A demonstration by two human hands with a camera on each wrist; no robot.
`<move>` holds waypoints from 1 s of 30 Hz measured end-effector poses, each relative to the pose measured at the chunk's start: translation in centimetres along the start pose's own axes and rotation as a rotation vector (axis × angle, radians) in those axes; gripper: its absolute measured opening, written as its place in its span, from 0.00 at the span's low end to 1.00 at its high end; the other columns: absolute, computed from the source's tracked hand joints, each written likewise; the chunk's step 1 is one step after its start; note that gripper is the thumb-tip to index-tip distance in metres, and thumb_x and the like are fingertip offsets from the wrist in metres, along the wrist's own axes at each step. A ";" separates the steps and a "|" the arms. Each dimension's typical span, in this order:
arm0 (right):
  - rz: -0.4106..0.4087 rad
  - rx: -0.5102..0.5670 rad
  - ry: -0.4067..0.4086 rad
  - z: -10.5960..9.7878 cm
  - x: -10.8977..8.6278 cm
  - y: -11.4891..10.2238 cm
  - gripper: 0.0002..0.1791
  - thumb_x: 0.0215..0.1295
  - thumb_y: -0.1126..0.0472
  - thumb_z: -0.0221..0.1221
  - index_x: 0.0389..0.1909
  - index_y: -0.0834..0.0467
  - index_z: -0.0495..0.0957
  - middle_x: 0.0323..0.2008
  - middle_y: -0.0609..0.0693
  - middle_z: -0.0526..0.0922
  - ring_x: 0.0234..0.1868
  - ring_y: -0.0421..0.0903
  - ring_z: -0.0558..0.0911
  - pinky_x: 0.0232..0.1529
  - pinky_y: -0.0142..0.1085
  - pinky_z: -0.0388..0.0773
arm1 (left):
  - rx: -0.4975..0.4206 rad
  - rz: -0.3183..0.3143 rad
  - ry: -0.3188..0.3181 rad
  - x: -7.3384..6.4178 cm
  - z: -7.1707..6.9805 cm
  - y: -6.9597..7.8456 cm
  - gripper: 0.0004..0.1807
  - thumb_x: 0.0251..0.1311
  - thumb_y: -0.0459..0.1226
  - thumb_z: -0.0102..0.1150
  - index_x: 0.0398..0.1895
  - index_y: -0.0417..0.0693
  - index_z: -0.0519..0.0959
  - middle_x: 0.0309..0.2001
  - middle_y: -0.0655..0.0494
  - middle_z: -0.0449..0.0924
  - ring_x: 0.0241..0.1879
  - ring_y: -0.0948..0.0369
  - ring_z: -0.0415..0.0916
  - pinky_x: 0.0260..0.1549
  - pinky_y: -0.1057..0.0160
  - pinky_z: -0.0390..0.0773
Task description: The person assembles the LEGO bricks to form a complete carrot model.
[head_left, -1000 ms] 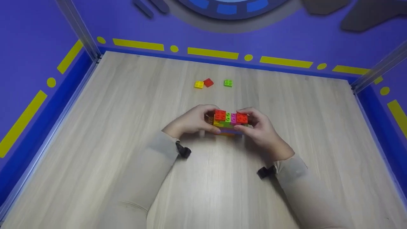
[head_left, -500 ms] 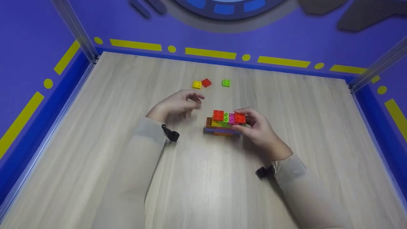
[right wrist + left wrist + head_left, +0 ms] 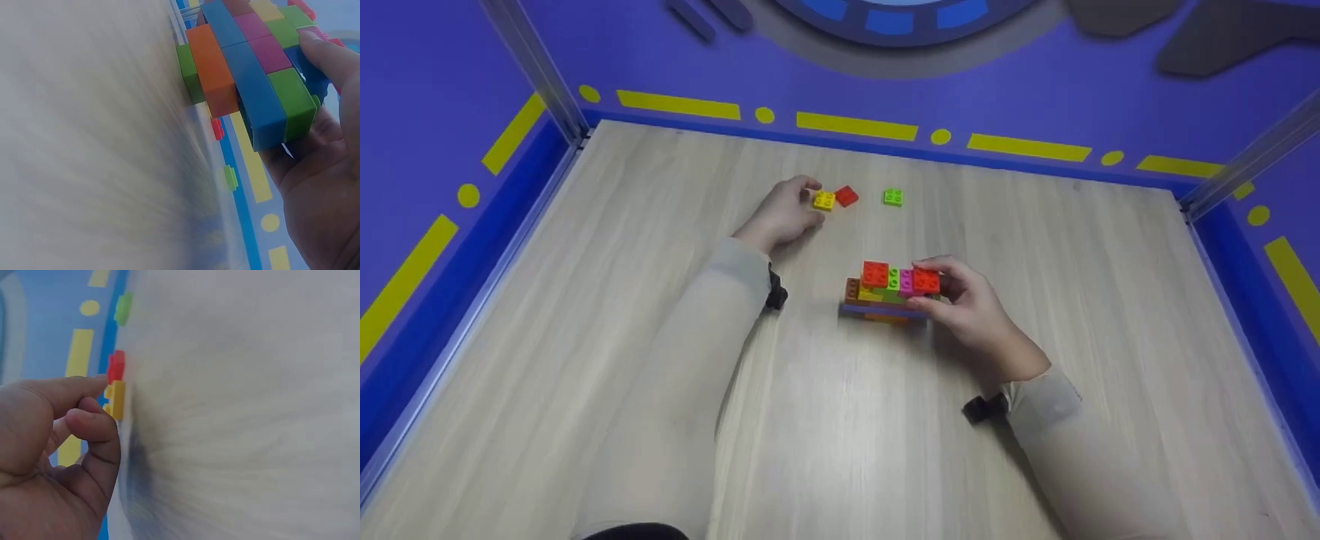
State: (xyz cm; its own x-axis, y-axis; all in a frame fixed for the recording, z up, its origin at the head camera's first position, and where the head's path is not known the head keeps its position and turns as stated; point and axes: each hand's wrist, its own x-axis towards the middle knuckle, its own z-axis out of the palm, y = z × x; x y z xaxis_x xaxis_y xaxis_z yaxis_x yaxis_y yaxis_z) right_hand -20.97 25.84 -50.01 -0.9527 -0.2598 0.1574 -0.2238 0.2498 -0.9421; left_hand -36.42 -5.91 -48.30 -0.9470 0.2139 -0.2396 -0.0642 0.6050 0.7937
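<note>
My right hand grips the right end of a built block of toy bricks. Two red bricks stand at the ends of its top, with lime and pink ones between; blue, orange and green bricks show lower down in the right wrist view. Farther off, my left hand is at a loose yellow brick, finger and thumb spread on either side of it. In the left wrist view the fingertips overlap the yellow brick, and I cannot tell whether they touch it.
A loose red brick lies against or very near the yellow one. To its right is a lime green brick. Blue-purple walls with yellow marks border the wooden table at the back and sides.
My left hand has let go of the built block and moved away from me to the yellow brick. The right hand still holds the block in about the same place.
</note>
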 end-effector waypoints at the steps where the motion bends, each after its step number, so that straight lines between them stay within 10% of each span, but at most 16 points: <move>1: 0.000 0.006 -0.001 0.0 0.0 0.0 0.30 0.67 0.75 0.75 0.69 0.70 0.80 0.61 0.50 0.84 0.54 0.42 0.89 0.60 0.30 0.86 | 0.007 -0.011 0.007 0.2 0.0 0.0 0.32 0.80 0.38 0.66 0.83 0.54 0.70 0.84 0.47 0.68 0.84 0.50 0.68 0.86 0.49 0.68; 14: 0.013 -0.001 -0.010 -0.2 0.1 0.1 0.29 0.68 0.72 0.76 0.69 0.65 0.81 0.63 0.52 0.84 0.56 0.45 0.88 0.62 0.32 0.86 | 0.393 0.112 0.006 1.0 0.3 0.5 0.33 0.82 0.42 0.65 0.86 0.47 0.71 0.76 0.45 0.72 0.75 0.49 0.76 0.83 0.50 0.72; 30: -0.019 -0.034 -0.023 -0.3 0.0 0.1 0.28 0.69 0.73 0.75 0.69 0.66 0.81 0.64 0.55 0.85 0.56 0.44 0.88 0.61 0.31 0.85 | 0.283 0.092 0.091 0.4 -0.2 1.3 0.23 0.78 0.40 0.72 0.72 0.48 0.83 0.69 0.51 0.83 0.67 0.52 0.81 0.74 0.51 0.80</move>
State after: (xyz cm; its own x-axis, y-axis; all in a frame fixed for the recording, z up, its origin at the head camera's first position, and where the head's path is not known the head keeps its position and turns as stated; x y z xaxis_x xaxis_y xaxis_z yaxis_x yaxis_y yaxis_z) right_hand -21.04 26.18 -50.04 -0.9434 -0.2858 0.1684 -0.2494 0.2761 -0.9282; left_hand -36.97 -5.22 -47.24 -0.9699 0.2158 -0.1126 0.1014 0.7788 0.6191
